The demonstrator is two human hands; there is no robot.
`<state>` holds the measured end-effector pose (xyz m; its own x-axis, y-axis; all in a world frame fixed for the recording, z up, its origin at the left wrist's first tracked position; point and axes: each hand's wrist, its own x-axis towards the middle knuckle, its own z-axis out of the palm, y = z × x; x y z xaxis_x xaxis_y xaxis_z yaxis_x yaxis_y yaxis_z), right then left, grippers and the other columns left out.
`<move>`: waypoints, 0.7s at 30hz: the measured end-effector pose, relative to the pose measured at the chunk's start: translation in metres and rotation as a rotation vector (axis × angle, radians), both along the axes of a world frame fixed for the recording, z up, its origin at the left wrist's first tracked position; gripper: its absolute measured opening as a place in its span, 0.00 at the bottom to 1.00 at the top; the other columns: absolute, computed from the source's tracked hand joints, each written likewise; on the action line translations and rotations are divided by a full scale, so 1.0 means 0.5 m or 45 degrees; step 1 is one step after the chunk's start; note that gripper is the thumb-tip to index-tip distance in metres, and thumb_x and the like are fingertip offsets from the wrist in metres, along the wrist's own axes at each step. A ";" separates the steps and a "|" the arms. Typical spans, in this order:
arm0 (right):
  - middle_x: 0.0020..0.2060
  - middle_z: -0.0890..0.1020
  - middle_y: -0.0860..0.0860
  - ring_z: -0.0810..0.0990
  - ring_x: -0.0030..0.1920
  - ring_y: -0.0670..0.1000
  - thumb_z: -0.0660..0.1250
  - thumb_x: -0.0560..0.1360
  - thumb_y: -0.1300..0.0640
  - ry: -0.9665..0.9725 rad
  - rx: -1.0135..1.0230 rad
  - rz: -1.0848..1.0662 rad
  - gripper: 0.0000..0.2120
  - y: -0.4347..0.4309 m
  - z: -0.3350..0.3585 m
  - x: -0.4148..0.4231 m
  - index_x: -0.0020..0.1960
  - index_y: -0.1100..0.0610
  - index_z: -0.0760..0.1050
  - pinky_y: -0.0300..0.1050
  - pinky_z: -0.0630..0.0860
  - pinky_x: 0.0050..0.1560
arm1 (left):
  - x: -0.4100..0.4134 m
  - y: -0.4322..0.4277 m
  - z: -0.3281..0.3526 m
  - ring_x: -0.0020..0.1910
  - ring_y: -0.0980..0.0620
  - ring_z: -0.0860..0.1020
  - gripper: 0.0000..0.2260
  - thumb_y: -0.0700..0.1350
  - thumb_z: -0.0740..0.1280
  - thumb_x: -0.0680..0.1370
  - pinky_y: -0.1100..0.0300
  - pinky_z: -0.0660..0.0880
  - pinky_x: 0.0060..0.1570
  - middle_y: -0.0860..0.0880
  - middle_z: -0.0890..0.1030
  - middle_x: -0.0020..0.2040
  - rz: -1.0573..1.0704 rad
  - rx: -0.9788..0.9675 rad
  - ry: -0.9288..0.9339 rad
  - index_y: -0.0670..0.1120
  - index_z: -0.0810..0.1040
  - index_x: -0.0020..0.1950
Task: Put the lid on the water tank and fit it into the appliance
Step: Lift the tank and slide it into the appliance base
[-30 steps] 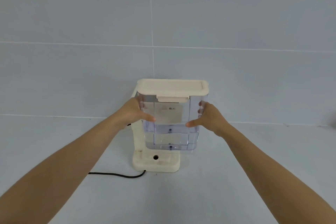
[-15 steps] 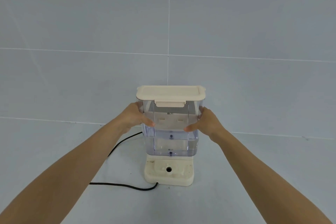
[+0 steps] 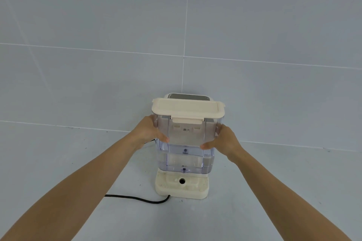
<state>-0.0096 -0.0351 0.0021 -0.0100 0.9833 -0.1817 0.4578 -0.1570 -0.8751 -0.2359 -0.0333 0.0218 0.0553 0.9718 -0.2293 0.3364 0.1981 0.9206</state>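
A clear plastic water tank [image 3: 185, 159] stands upright with a cream lid [image 3: 188, 108] clipped on top. My left hand [image 3: 149, 133] grips its left side and my right hand [image 3: 225, 141] grips its right side, thumbs on the front face. The tank's bottom sits just above the cream base [image 3: 182, 187] of the appliance, which has a round hole in front. Behind the lid the appliance's top [image 3: 188, 96] with a grey panel shows. The rest of the appliance body is hidden by the tank.
A black power cord [image 3: 137, 198] runs left from the base across the pale grey surface. A grey tiled wall stands right behind the appliance.
The tank has come down and back toward the appliance base; the gap under it has nearly closed. The appliance's grey-panelled top has come into sight behind the lid.
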 end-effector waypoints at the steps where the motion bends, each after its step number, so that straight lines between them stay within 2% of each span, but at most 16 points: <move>1: 0.54 0.77 0.53 0.72 0.52 0.52 0.77 0.57 0.67 -0.003 -0.001 0.002 0.34 0.001 -0.007 0.000 0.61 0.62 0.69 0.43 0.68 0.48 | 0.000 0.000 -0.005 0.61 0.48 0.72 0.36 0.26 0.74 0.61 0.54 0.72 0.57 0.47 0.73 0.64 0.002 0.000 0.006 0.40 0.67 0.67; 4: 0.58 0.78 0.54 0.75 0.57 0.54 0.78 0.56 0.66 -0.011 0.009 0.007 0.36 0.006 -0.023 0.001 0.63 0.61 0.70 0.43 0.69 0.49 | -0.003 0.004 -0.017 0.65 0.47 0.70 0.37 0.27 0.75 0.60 0.54 0.70 0.59 0.46 0.73 0.64 0.003 0.008 0.042 0.40 0.68 0.66; 9: 0.61 0.77 0.53 0.75 0.60 0.56 0.79 0.54 0.63 -0.036 0.020 0.014 0.40 0.009 -0.048 0.003 0.64 0.58 0.68 0.49 0.74 0.57 | -0.005 0.001 -0.029 0.64 0.48 0.70 0.40 0.33 0.79 0.56 0.53 0.69 0.61 0.49 0.72 0.58 0.015 0.006 0.156 0.40 0.69 0.65; 12: 0.62 0.76 0.52 0.75 0.61 0.56 0.79 0.55 0.63 -0.050 0.037 0.025 0.41 0.006 -0.061 0.003 0.64 0.58 0.67 0.48 0.74 0.55 | -0.009 0.000 -0.046 0.65 0.47 0.71 0.43 0.37 0.79 0.51 0.49 0.71 0.63 0.48 0.75 0.62 -0.002 0.024 0.171 0.41 0.70 0.65; 16: 0.62 0.75 0.52 0.74 0.62 0.57 0.78 0.57 0.63 -0.072 0.046 0.033 0.41 0.002 -0.078 0.002 0.66 0.58 0.65 0.46 0.71 0.52 | -0.013 -0.001 -0.069 0.64 0.46 0.72 0.38 0.33 0.78 0.59 0.53 0.71 0.61 0.46 0.75 0.65 -0.006 0.041 0.174 0.42 0.69 0.66; 19: 0.64 0.75 0.52 0.73 0.63 0.57 0.78 0.58 0.63 -0.077 0.055 0.033 0.42 -0.001 -0.090 0.002 0.68 0.57 0.64 0.46 0.72 0.55 | -0.011 0.002 -0.079 0.62 0.49 0.72 0.37 0.33 0.78 0.60 0.57 0.70 0.57 0.47 0.74 0.66 -0.028 0.051 0.192 0.42 0.68 0.66; 21: 0.64 0.74 0.52 0.73 0.64 0.56 0.78 0.58 0.62 -0.079 0.062 0.039 0.42 -0.003 -0.094 0.002 0.68 0.56 0.63 0.45 0.71 0.55 | -0.012 0.003 -0.086 0.63 0.49 0.71 0.37 0.33 0.77 0.60 0.58 0.69 0.58 0.47 0.73 0.66 -0.035 0.053 0.176 0.42 0.68 0.67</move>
